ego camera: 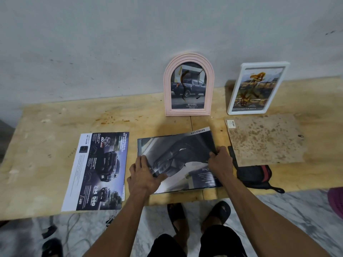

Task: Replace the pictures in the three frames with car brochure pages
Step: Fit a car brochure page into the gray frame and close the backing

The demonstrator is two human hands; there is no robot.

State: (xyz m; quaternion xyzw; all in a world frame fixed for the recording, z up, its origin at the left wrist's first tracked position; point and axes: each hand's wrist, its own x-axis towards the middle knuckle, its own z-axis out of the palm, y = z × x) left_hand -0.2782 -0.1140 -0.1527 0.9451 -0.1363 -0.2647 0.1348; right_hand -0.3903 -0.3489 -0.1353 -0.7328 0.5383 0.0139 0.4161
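A dark car brochure page (178, 154) curls up over a flat rectangular frame (187, 188) lying on the wooden table (46, 138). My left hand (144, 175) pinches the page's near left part, thumb under the sheet. At the page's right edge my right hand (220, 160) grips it. A pink arched frame (189, 85) with a pickup picture leans upright against the wall. To its right stands a white rectangular frame (258, 88) holding a landscape page.
Another brochure sheet (98, 169) with black trucks lies flat at the left. A brown stained backing board (263, 140) lies at the right, with a black and red pouch (256, 176) in front of it. My sandalled feet (198, 214) stand below the table edge.
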